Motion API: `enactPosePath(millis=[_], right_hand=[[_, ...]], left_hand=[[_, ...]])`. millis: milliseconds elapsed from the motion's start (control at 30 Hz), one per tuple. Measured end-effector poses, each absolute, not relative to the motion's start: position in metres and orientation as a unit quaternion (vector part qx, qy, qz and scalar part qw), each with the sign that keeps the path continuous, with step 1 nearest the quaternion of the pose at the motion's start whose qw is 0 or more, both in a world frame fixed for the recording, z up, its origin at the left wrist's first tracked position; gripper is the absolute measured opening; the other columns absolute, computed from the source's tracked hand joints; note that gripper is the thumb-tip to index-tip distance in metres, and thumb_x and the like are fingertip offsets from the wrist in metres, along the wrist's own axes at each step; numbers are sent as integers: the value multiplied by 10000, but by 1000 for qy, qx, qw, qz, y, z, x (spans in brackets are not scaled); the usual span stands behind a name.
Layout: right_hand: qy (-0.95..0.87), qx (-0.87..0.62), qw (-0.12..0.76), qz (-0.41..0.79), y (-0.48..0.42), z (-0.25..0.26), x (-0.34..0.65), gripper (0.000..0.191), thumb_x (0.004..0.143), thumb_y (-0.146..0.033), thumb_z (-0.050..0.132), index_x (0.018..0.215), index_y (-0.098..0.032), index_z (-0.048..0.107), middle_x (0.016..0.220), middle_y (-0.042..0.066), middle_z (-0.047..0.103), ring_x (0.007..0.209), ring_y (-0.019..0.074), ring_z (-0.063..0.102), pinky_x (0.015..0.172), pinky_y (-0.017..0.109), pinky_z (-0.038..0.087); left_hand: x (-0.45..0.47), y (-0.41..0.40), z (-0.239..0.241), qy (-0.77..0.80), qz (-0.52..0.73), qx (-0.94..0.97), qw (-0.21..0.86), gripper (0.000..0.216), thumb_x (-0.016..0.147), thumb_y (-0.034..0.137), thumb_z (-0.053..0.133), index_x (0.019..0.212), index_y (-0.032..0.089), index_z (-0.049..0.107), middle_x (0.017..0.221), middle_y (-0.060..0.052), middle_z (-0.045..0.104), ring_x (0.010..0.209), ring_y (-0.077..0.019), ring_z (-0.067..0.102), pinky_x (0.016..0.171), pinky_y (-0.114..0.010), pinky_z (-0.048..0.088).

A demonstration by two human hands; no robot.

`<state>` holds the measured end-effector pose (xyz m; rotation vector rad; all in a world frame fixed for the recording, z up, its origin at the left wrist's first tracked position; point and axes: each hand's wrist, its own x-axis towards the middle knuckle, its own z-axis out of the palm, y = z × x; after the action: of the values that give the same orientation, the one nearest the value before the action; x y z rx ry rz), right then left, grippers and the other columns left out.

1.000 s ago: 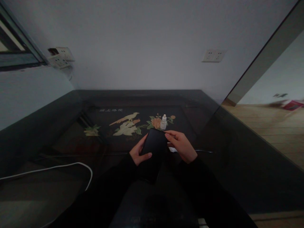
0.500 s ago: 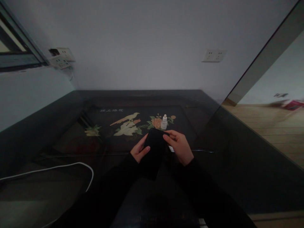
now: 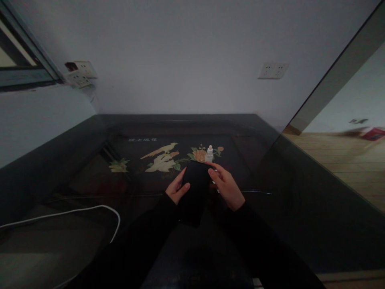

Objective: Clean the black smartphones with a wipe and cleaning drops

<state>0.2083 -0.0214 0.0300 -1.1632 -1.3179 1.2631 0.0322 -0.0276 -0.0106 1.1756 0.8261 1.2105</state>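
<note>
A black phone [image 3: 194, 188] with a dark screen is held between both hands above the dark table [image 3: 270, 208]. My left hand [image 3: 177, 189] grips its left edge, thumb lying on the screen. My right hand [image 3: 225, 185] wraps its upper right edge, fingers curled around it. Just beyond the phone's top stands a small white dropper bottle [image 3: 209, 154], partly hidden by the phone. Something small and white shows under my right hand; I cannot make it out.
The table top bears an inlaid bird and flower picture [image 3: 164, 156]. A white cable [image 3: 90, 210] loops across the left side. Wall sockets [image 3: 272, 70] sit on the back wall, more sockets [image 3: 80, 72] at the left. Wooden floor [image 3: 345, 160] lies to the right.
The phone and both hands have shifted a little away from me, so the phone's top now covers the lower part of the bottle. Both grips look unchanged.
</note>
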Motion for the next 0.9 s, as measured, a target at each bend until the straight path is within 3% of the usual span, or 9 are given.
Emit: enactPosePath(millis=[233,367,467,533,733,833,900], right_hand=[[-558,-442,376,593,-31,28,196,664,720,-321,608,1288,-219,278,826,15,580,701,161,597,549,279,507],[-604,-404,365,582,-37,30,190,571,740,-252,593,1246,-196,335,953,62,615,890,214,608,731,353,503],[-627,-391,374,561,-38,31,189,472,758,-231,567,1196,-202,396,965,56,627,952,226,594,776,364,492],[-629,-403,371,552,-38,29,189,492,759,-223,562,1217,-205,383,918,46,639,890,215,615,747,353,503],[-566,-424,331,625,-36,11,187,707,722,-252,588,1326,-228,222,735,-17,588,506,140,601,436,278,511],[-507,-411,352,671,-34,4,183,725,706,-268,608,1320,-198,229,699,-33,574,441,105,573,439,267,522],[-484,-405,373,680,-32,2,181,745,694,-275,622,1322,-176,235,697,-28,579,444,99,572,439,254,523]], left_hand=[[29,-27,-6,393,561,446,576,821,704,393,631,1371,175,206,1268,-89,512,1142,-253,488,953,-359,410],[29,-30,-1,387,573,465,553,819,727,419,598,1381,214,150,1191,-73,569,1022,-236,569,883,-349,453],[30,-31,1,382,581,472,542,802,729,428,592,1377,235,162,1182,-62,574,978,-232,586,856,-345,464],[30,-30,0,384,588,463,541,789,724,426,598,1369,240,183,1197,-62,562,978,-231,585,848,-338,468],[24,-14,-15,398,603,402,562,821,709,426,605,1369,197,174,1285,-98,480,1103,-235,509,933,-351,406],[15,-4,-23,423,579,466,519,784,676,421,634,1335,165,294,1172,-90,563,1101,-233,500,936,-341,382],[9,-1,-25,468,542,530,454,724,670,417,637,1298,166,378,936,-51,647,938,-210,575,843,-309,421]])
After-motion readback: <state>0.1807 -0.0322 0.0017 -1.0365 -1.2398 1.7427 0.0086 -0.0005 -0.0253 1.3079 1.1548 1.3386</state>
